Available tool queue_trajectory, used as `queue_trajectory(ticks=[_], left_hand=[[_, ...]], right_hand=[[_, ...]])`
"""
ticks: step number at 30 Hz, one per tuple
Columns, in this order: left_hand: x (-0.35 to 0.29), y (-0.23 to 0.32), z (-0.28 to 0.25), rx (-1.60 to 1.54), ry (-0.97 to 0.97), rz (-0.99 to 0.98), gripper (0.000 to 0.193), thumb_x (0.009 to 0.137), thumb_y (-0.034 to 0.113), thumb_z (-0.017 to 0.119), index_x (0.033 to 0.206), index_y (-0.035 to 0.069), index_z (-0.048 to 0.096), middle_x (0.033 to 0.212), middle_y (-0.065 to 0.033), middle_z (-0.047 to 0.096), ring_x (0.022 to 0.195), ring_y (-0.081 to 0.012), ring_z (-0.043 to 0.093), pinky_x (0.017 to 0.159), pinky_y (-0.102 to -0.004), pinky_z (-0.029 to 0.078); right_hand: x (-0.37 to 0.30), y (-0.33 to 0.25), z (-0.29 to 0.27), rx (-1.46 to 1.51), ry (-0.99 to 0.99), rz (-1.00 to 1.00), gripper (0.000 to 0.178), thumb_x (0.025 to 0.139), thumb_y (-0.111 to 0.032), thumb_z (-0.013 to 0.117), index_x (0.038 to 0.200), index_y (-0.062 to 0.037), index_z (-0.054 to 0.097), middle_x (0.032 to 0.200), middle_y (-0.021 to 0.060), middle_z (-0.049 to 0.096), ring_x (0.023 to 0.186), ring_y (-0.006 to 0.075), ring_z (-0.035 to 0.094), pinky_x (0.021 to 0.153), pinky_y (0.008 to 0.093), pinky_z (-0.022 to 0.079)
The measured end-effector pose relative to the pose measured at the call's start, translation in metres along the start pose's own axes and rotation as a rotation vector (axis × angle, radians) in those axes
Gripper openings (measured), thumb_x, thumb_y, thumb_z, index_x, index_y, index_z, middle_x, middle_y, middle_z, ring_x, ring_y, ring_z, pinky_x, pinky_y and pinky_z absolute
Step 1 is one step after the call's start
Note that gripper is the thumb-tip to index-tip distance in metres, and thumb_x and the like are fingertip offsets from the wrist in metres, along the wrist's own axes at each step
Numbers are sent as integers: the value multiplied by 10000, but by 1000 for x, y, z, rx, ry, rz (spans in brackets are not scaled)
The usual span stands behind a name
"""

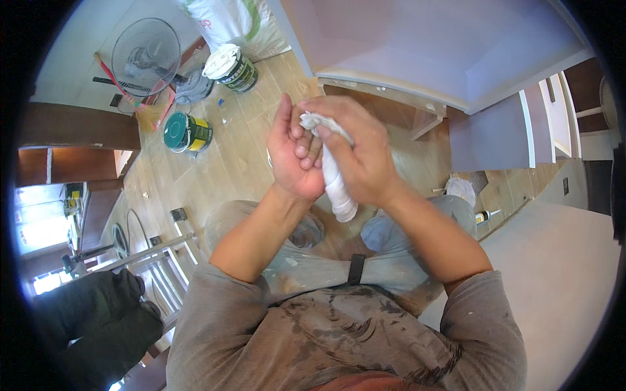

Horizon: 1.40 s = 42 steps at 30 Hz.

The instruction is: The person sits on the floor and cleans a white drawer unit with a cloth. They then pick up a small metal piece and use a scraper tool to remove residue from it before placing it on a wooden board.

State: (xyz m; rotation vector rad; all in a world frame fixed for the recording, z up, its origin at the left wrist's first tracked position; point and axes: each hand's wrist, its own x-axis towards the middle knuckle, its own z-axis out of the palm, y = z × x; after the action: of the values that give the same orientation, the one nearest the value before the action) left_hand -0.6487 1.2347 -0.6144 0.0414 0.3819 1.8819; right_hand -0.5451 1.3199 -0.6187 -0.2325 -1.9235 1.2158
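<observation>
My right hand (365,146) grips a white, soft, rolled bundle that looks like a rag (337,189). One crumpled end sticks out above the thumb, and the rounded other end hangs below the palm. Beside it, my left hand (292,159) is turned palm up, its thumb stretched out and its fingers loosely bent. The rag's upper end lies against or just over those fingers; whether it presses on them I cannot tell. Both hands are raised together in front of my bent knees, above the wood-look floor (241,143).
Two paint pails, one green-lidded (188,132) and one white-topped (230,68), stand ahead left near a fan (147,57). A pale cabinet (391,39) fills the far right, with a sealant tube (486,216) below. At left are a metal ladder (166,264) and dark draped clothing (98,319).
</observation>
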Motion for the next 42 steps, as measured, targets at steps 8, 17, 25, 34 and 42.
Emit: queue_trajectory(ticks=[8,17,25,34,42], left_hand=[[0,2,-6,-1,-246,-110,525,1099,423,323,692,111,435,511,5,350,367,-112,284,418,-265,270],[-3,3,1,45,-217,52,238,1076,284,442,1018,66,519,743,-9,424,649,-113,424,630,-262,366],[-2,5,-4,92,-218,56,157,1046,115,506,1202,92,504,887,-7,468,799,-122,480,780,-299,433],[-2,6,-8,84,-236,76,158,1060,137,457,1211,97,485,868,-14,472,786,-132,478,760,-295,422],[-3,3,-3,304,-140,163,205,1055,157,495,1246,84,497,896,1,511,816,-120,513,811,-275,465]], right_hand=[[25,5,-38,475,211,601,240,981,-242,652,1116,-47,688,864,-23,661,701,53,565,622,221,460],[14,-12,-30,554,51,579,223,946,-212,708,1075,-34,674,881,-7,667,727,55,590,639,225,484],[16,-10,-27,583,51,553,219,932,-168,718,1079,-16,660,930,17,693,792,65,623,698,233,518],[14,-6,-23,624,12,569,203,934,-144,705,1069,-3,650,928,28,698,797,69,634,708,234,525],[16,-7,-19,267,59,191,203,827,-72,760,1023,-36,723,947,38,676,825,138,654,739,285,532]])
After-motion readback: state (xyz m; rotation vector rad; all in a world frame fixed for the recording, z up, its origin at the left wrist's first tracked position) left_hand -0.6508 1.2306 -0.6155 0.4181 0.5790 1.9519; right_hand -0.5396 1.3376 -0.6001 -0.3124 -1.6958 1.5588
